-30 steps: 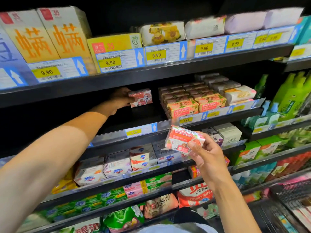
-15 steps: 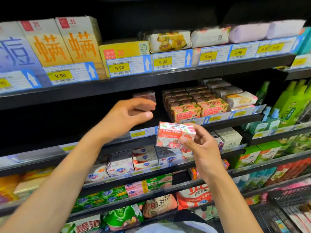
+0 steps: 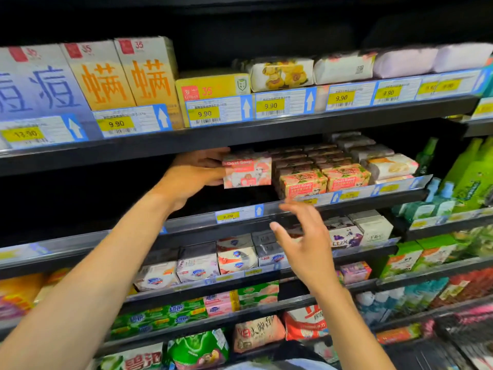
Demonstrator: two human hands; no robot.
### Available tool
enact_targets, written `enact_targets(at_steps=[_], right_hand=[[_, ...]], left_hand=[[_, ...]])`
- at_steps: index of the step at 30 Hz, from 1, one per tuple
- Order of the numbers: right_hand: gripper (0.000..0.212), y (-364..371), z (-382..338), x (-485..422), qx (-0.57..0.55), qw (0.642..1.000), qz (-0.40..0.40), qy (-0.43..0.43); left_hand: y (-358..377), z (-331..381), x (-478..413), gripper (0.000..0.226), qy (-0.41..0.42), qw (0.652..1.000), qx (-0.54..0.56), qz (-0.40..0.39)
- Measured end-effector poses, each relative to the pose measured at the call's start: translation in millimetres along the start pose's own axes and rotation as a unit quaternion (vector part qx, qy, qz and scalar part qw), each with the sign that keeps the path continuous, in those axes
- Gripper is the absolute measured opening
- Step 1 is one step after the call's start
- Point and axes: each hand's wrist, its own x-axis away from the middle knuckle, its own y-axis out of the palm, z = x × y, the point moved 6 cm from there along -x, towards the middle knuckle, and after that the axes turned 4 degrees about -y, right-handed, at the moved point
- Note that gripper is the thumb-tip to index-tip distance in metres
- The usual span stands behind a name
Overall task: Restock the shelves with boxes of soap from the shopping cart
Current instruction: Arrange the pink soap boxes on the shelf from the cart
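The soap box (image 3: 247, 170) is clamped in the grip of the left hand (image 3: 194, 174), up at the shelf (image 3: 386, 200). Just right of that grip, more soap boxes (image 3: 322, 178) sit in rows. Below it, the right hand (image 3: 306, 244) has its fingers apart and holds nothing.

A pink-and-white Goat Soap box (image 3: 246, 169) is being held upright over the second shelf (image 3: 192, 224), printed front facing out, the left hand (image 3: 192, 177) gripping its left end. It is hanging just left of the stacked Goat Soap boxes (image 3: 324, 180), which are sitting in rows on that shelf.
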Motion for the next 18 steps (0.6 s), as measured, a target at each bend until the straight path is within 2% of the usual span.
enact_targets(at_steps=[3,5,10,12,15,18], right_hand=[[0.031,19,7,9,0.071,0.994,-0.034,-0.074],[0.029,22,9,10,0.099,0.99,-0.029,-0.096],[0.024,22,15,7,0.095,0.991,-0.028,-0.092],[0.024,22,18,6,0.094,0.991,-0.038,-0.089],[0.022,21,19,3,0.089,0.992,-0.036,-0.08],[0.021,21,19,4,0.092,0.992,-0.032,-0.081]], left_hand=[[0,-17,-29,0.039,-0.019,1.0,-0.018,-0.006],[3,-29,-44,0.036,-0.036,0.999,-0.04,-0.008],[2,-48,-76,0.04,-0.05,0.995,-0.082,-0.017],[0,-52,-86,0.038,-0.028,0.992,-0.119,-0.004],[-3,-52,-95,0.036,0.023,0.967,-0.253,0.031],[-5,-58,-101,0.033,0.032,0.963,-0.265,0.03]])
